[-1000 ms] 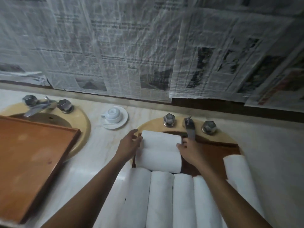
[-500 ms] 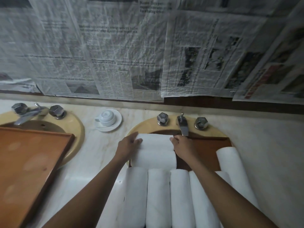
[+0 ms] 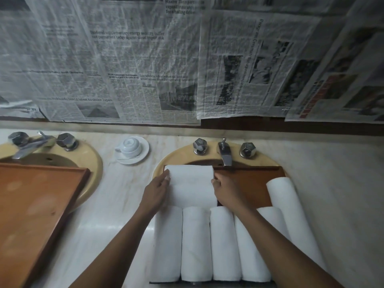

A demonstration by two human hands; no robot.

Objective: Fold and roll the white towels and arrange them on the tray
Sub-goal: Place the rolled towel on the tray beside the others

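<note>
now the left hand (image 3: 156,191), fingers straight, touches the rolled towel (image 3: 191,177) while the right hand (image 3: 226,190) pinches its other end.

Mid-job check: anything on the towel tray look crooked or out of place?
Yes: the rightmost rolled towel lies slanted along the tray's right edge, not parallel to the front row of rolls.

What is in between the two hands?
In the head view, two rolled white towels lie crosswise between the left hand and the right hand, one behind the other, on the wooden tray. Both hands touch their ends.
</note>
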